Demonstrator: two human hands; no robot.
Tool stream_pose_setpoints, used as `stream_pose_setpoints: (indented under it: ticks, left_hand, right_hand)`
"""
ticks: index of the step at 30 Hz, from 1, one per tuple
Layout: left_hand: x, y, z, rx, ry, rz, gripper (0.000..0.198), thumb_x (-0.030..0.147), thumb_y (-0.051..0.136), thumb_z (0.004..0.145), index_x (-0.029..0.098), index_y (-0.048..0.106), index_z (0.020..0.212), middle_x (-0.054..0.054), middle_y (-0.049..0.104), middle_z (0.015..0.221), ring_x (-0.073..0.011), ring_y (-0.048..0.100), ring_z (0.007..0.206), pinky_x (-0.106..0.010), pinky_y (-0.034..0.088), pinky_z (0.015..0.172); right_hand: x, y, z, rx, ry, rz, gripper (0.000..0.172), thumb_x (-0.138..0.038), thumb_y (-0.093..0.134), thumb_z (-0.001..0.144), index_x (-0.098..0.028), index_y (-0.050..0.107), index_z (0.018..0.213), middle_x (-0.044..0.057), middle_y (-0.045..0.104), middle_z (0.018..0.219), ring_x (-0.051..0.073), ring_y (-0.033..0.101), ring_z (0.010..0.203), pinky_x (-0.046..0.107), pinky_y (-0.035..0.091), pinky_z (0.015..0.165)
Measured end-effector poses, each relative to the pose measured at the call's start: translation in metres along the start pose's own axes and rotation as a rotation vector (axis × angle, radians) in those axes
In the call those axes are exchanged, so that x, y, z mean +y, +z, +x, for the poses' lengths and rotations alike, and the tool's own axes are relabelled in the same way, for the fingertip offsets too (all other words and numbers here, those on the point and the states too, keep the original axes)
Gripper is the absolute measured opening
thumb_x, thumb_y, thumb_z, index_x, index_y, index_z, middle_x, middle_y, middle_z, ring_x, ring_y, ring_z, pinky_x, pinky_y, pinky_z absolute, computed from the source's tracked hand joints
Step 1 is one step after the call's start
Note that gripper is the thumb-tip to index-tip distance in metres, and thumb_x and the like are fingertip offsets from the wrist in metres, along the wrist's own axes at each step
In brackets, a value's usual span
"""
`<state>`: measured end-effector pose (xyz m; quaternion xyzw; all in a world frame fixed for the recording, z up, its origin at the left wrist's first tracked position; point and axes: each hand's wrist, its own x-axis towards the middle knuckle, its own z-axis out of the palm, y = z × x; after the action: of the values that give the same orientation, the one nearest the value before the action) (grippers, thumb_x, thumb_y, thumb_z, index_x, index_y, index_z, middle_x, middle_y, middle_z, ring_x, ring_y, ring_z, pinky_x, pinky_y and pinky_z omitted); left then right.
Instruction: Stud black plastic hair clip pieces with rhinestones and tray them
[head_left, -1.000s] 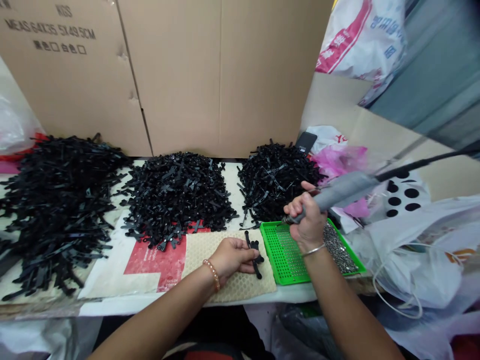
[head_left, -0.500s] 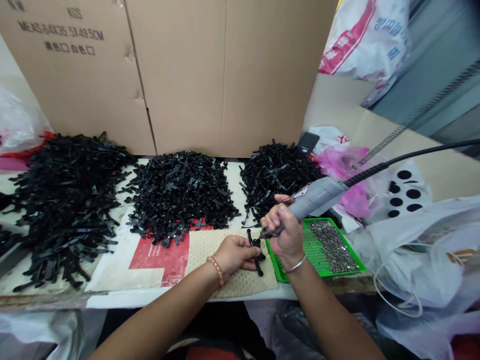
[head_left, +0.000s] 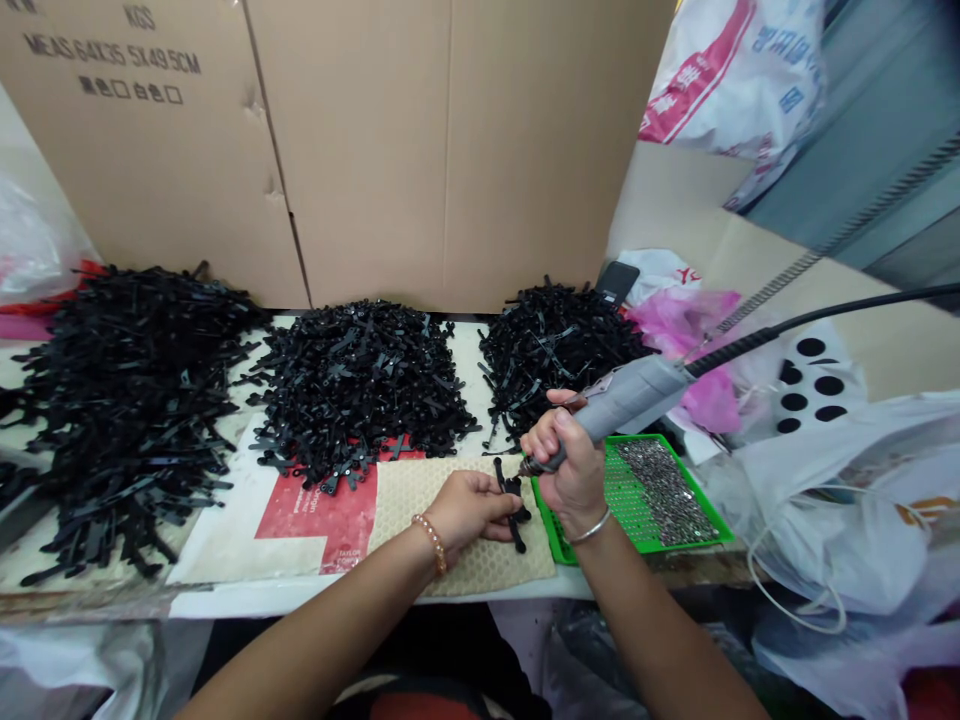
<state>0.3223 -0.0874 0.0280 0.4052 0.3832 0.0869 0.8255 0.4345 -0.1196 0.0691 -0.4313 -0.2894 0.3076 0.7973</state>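
My left hand (head_left: 472,507) pinches a small black plastic part (head_left: 519,536) with long arms, just over a beige textured mat (head_left: 409,482). My right hand (head_left: 570,465) is wrapped round a grey electric screwdriver (head_left: 634,397), which tilts down to the left. Its tip meets or nearly meets the black part; the exact contact is too small to make out. Beside my right wrist lies a green perforated tray (head_left: 559,548) with many small metal screws (head_left: 664,490) gathered on its right side.
Three heaps of black plastic parts, a left heap (head_left: 142,400), a middle heap (head_left: 367,380) and a right heap (head_left: 562,345), line the table. Behind stands a large cardboard box (head_left: 450,150). A coil spring (head_left: 832,245) and black cable (head_left: 840,310) run from the screwdriver. Plastic bags (head_left: 847,540) crowd the right.
The view has shifted very slightly. Both hands, the black part and the screwdriver keep practically the same positions.
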Motion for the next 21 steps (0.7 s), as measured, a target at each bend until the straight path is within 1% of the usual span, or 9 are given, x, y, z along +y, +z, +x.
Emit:
stream_pose_setpoints:
  ticks: [5,8,21]
  left_hand:
    - [0.0021,0.0011,-0.0005,0.006,-0.001,0.009,0.033,0.024,0.083,0.058,0.012,0.052,0.056,0.002,0.055,0.051,-0.0077,0.053,0.047,-0.024,0.054,0.054]
    - [0.004,0.0018,-0.0015,0.009,-0.01,0.022,0.031,0.022,0.082,0.06,0.011,0.053,0.056,0.002,0.054,0.051,-0.0073,0.052,0.046,-0.023,0.054,0.053]
    - [0.0009,0.0008,-0.0003,-0.006,0.0,0.024,0.033,0.025,0.083,0.058,0.012,0.052,0.056,0.002,0.055,0.052,-0.0083,0.054,0.048,-0.025,0.054,0.055]
  right_hand:
    - [0.0001,-0.001,0.0004,-0.004,0.002,0.001,0.023,-0.033,0.064,0.076,-0.022,0.054,0.093,-0.01,0.035,0.049,0.007,0.031,0.04,0.021,0.034,0.045]
    - [-0.0004,-0.001,0.0002,-0.002,-0.002,0.012,0.022,-0.033,0.064,0.076,-0.021,0.054,0.093,-0.01,0.035,0.049,0.007,0.031,0.04,0.021,0.034,0.045]
    - [-0.0004,0.0017,-0.0034,-0.003,-0.024,0.003,0.024,-0.033,0.065,0.075,-0.021,0.053,0.092,-0.01,0.036,0.049,0.007,0.032,0.04,0.021,0.034,0.045]
